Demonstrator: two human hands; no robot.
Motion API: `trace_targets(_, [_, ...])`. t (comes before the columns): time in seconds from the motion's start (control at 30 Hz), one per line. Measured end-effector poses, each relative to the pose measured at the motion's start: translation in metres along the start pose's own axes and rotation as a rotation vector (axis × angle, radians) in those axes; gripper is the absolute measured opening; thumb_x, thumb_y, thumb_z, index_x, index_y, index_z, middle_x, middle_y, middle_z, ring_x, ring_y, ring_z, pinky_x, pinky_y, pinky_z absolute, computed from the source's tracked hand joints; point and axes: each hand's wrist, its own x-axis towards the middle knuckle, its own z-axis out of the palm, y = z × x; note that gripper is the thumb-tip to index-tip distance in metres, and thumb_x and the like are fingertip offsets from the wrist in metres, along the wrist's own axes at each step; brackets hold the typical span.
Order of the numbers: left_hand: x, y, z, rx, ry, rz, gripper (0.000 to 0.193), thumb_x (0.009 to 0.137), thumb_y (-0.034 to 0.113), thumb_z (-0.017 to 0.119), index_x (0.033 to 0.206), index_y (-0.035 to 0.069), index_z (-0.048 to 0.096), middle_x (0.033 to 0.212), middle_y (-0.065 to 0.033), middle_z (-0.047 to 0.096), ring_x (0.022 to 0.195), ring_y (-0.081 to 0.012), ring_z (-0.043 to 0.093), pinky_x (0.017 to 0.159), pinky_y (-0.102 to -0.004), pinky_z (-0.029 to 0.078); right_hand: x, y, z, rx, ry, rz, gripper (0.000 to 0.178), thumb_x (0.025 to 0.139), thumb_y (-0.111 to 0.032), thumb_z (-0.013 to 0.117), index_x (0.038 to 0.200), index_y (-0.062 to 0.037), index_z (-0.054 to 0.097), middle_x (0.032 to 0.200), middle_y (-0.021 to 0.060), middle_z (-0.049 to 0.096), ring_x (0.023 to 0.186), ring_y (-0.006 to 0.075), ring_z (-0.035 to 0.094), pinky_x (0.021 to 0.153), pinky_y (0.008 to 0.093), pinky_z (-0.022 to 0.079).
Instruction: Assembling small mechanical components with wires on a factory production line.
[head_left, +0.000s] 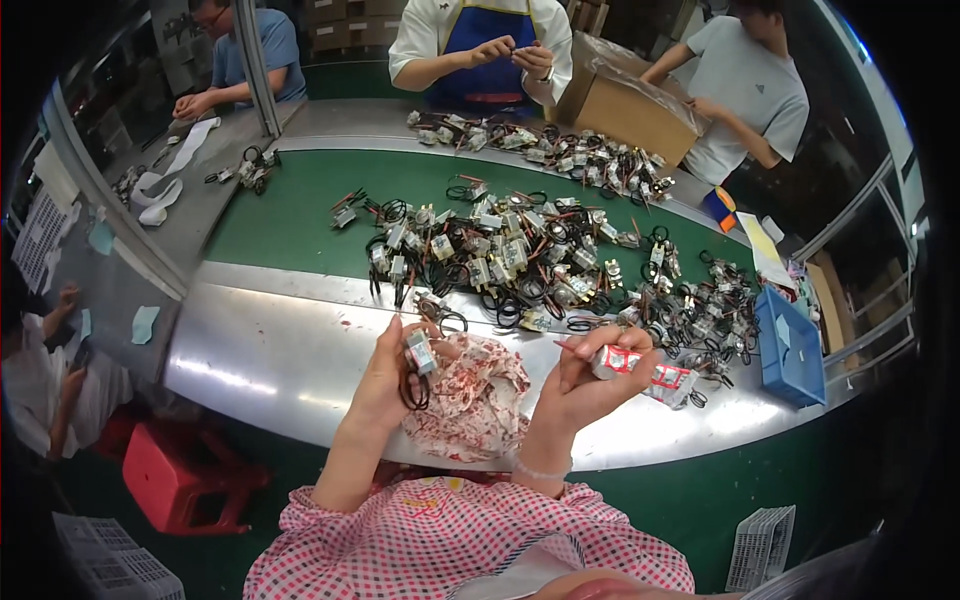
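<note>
Checked sleeves (470, 535) lay nearest, at six o'clock. The left hand (382, 380) pinched a module (421, 354), long axis eleven to five, cord (412, 394) toward six. The right hand (592, 392) gripped a bottle (617, 362), pointing between nine and ten. Stained cloth (470, 405) lay between; piled modules (500, 250), twelve.

Silver-green bench (270, 340) with wired parts (512, 252), red-spotted cloth (470, 400), blue bin (775, 350)
</note>
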Motion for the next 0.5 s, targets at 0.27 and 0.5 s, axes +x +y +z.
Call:
trace_targets(0.27, [0.011, -0.015, -0.011, -0.219, -0.360, 0.093, 0.038, 0.085, 0.021, 0.050, 0.115, 0.000, 0.040, 0.109, -0.0169, 0.052, 0.095, -0.0184, 0.053, 0.079, -0.0284, 0.045, -0.004, 0.014, 0.012, -0.091, 0.005, 0.024, 0.030, 0.087, -0.035, 0.036, 0.073, -0.0087, 0.038, 0.046, 0.0064, 0.041, 0.032, 0.0102, 0.030, 0.033, 0.0188, 0.025])
trace_targets(0.5, [0.003, -0.014, 0.020, 0.046, -0.283, 0.229, 0.033, 0.078, 0.002, 0.053, 0.108, 0.002, 0.040, 0.086, -0.0058, 0.052, 0.072, -0.0105, 0.050, 0.063, -0.0229, 0.042, -0.012, 0.018, 0.013, -0.140, -0.247, -0.049, 0.026, 0.086, -0.031, 0.034, 0.077, -0.0066, 0.035, 0.051, 0.0127, 0.048, 0.036, 0.0126, 0.036, 0.032, 0.0217, 0.028])
